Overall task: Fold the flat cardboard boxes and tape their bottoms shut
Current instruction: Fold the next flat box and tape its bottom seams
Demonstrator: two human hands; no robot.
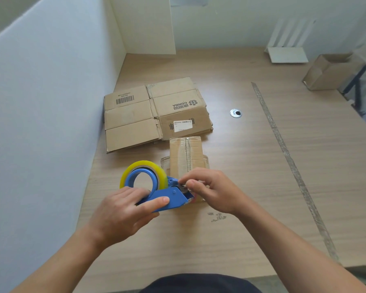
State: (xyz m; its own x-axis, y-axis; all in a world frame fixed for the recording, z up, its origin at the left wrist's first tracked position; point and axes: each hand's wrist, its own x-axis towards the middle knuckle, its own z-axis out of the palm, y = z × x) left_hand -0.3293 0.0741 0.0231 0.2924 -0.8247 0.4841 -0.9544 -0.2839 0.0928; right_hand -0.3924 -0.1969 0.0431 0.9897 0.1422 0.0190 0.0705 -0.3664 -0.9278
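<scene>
Left hand [123, 210] grips the blue tape dispenser [167, 198], fingers curled round its handle, yellow-edged tape roll [144, 169] upright on it. Right hand [211, 190] pinches the tape end at the dispenser's front, thumb and fingers closed on it. Small folded box [186, 155] stands on the bench [251, 166] just behind both hands, taped seam facing up. Stack of flat cardboard boxes [154, 113] lies further back, near the white wall [51, 102]. Another open box [332, 70] far right.
</scene>
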